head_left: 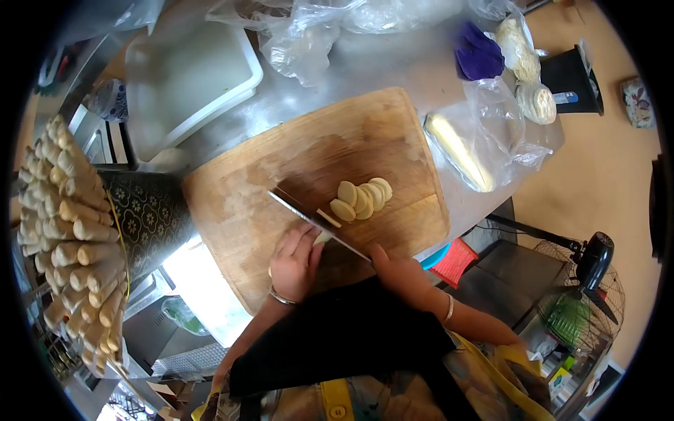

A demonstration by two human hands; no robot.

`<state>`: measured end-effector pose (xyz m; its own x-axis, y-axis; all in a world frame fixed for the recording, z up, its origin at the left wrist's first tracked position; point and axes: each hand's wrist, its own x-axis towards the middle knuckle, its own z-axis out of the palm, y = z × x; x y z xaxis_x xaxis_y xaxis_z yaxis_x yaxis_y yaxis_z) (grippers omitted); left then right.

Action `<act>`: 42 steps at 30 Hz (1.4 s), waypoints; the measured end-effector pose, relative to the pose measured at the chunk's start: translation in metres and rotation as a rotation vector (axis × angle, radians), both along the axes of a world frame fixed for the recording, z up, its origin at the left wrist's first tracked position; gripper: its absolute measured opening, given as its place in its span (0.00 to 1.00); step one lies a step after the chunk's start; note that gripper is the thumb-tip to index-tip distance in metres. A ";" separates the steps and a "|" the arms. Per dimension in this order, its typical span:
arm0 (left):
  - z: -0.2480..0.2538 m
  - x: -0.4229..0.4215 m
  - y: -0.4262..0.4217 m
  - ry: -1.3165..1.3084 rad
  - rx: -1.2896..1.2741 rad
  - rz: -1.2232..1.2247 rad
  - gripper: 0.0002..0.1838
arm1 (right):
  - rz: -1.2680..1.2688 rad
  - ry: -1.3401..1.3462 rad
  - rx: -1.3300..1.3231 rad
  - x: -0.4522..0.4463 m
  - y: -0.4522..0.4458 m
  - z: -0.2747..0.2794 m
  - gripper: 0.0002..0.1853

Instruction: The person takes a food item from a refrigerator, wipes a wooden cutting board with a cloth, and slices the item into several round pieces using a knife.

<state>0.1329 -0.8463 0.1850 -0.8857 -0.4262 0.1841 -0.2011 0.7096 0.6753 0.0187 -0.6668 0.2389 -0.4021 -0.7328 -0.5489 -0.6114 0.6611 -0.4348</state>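
My right hand [399, 272] is closed around the handle of a knife [317, 223], whose blade runs slantwise over the wooden cutting board [246, 186]. On the near side of the blade, my left hand [293, 261] has its fingers curled over a pale piece of food [322, 238], mostly covered by the hand. A thin cut slice [328, 218] stands just beyond the blade. Farther off, several pale oval slices [365, 199] lie overlapping in a loose row. Their exact kind is unclear.
A white plastic tub [242, 88] stands at the back left. At the right lies a long pale stick [460, 152] in clear plastic, near a purple cloth [479, 52]. Many pale tapered sticks [91, 231] are stacked at the left. A black fan [597, 259] stands at the right.
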 end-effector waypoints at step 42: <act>-0.007 0.010 0.010 0.050 -0.074 -0.008 0.15 | 0.036 -0.009 -0.009 0.008 0.021 0.020 0.10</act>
